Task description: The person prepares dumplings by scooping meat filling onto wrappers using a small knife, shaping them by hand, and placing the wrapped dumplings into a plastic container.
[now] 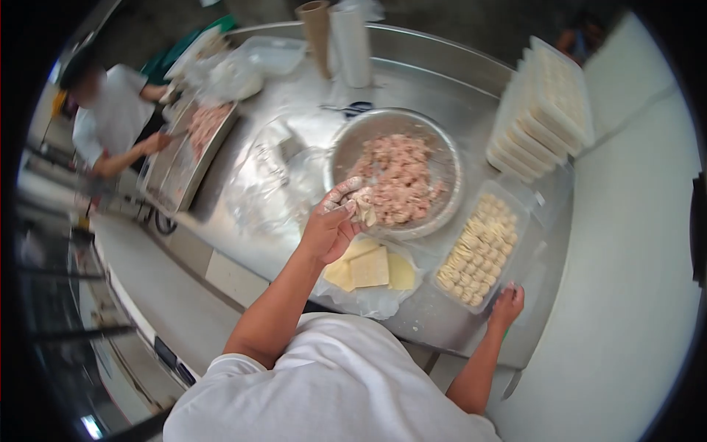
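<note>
My left hand (pixel 335 230) is raised over the near-left rim of a steel bowl (pixel 455 173), its fingers dusted white and pinched on a small pale dumpling (pixel 366 209). Pinkish ground-meat filling (pixel 401 173) fills much of the bowl. Below this hand, square yellowish dough wrappers (pixel 368 267) lie stacked on a plastic bag (pixel 368 302). My right hand (pixel 507 303) is low at the right, fingers curled, beside the near corner of a clear plastic container (pixel 451 293). What it grips, if anything, is hidden. Rows of formed dumplings (pixel 479 250) sit in that container.
Stacked lidded trays (pixel 541 110) stand at the back right by the white wall. Plastic sheeting (pixel 269 173) covers the table left of the bowl. A scissors-like tool (pixel 357 110) lies behind it. At the left, a co-worker (pixel 114 118) works at a metal tray (pixel 210 166) of meat.
</note>
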Motion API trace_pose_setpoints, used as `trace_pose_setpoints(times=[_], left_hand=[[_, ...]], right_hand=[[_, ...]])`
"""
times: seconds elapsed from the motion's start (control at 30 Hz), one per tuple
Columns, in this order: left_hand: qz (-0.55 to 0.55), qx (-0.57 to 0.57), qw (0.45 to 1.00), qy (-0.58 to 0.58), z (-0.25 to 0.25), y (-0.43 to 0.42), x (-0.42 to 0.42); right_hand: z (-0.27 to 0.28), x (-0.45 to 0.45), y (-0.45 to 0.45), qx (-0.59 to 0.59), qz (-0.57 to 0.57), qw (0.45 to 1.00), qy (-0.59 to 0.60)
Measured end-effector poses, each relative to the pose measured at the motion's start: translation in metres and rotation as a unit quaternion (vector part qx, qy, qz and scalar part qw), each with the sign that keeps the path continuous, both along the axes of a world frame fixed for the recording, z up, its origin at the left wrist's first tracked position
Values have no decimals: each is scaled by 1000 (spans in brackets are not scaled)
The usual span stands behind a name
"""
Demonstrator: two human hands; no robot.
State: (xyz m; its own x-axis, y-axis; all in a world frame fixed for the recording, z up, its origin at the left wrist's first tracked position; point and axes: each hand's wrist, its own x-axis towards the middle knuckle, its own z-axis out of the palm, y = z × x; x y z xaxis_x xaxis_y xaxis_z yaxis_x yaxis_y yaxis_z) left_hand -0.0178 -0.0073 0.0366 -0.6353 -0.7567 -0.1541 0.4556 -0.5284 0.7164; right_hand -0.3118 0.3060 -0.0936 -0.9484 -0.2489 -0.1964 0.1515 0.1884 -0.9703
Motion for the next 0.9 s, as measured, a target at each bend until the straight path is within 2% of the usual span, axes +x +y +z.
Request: trace_pose_setpoints(times=[0.07,0.13,0.2,0.27,0.33,0.4,0.43,0.5,0.6,0.63,0.77,0.83,0.9], left_hand=[[24,92,995,44,-9,1,23],[66,98,993,11,-18,8,30],[104,43,993,-32,-18,12,31],[113,56,992,-17,-19,8,34],[124,65,990,-2,-17,0,36],[122,158,977,73,-13,-7,37],[123,158,977,75,-7,-8,35],[114,189,973,59,1,-8,27],[74,156,984,48,-25,-7,23],[101,170,980,-6,-29,-3,17],[122,245,962,14,-34,0,14],[73,195,978,16,-30,-1,17],[52,192,980,18,-31,-5,19]], right_hand=[[24,11,-11,18,-14,998,63],[50,24,-27,11,19,998,55],[66,37,-42,5,35,998,48],[78,51,-60,30,162,980,114],[102,76,-84,30,186,976,108],[122,96,-104,94,325,916,216],[129,105,-115,94,326,915,218],[137,122,-132,82,417,861,278],[138,142,-147,68,452,851,259],[138,146,-149,73,455,850,257],[138,154,-155,80,481,831,267],[137,152,-156,89,484,827,271],[138,149,-161,116,480,829,263]])
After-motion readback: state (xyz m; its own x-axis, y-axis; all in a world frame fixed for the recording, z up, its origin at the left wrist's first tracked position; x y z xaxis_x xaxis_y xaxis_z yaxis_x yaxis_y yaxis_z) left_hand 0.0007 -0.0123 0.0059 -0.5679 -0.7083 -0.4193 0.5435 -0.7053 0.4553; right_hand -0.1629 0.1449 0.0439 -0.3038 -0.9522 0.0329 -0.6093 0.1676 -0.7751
